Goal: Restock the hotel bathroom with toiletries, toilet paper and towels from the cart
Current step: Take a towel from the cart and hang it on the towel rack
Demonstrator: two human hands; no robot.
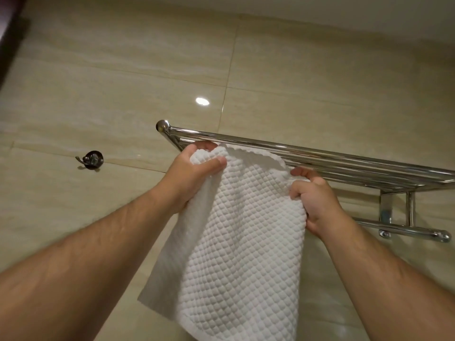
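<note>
Currently left hand (197, 175) and right hand (317, 203) both clutch the top edge of the white towel (241, 237), just short of the rack (332, 158) above them; its long slack below could drag it off

Both hands (197, 173) grip white towel (241, 230), seemingly against rack (344, 161).

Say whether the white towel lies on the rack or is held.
Held. Left hand and right hand grip the towel by its top edge at the rack; the rest hangs free.
</note>
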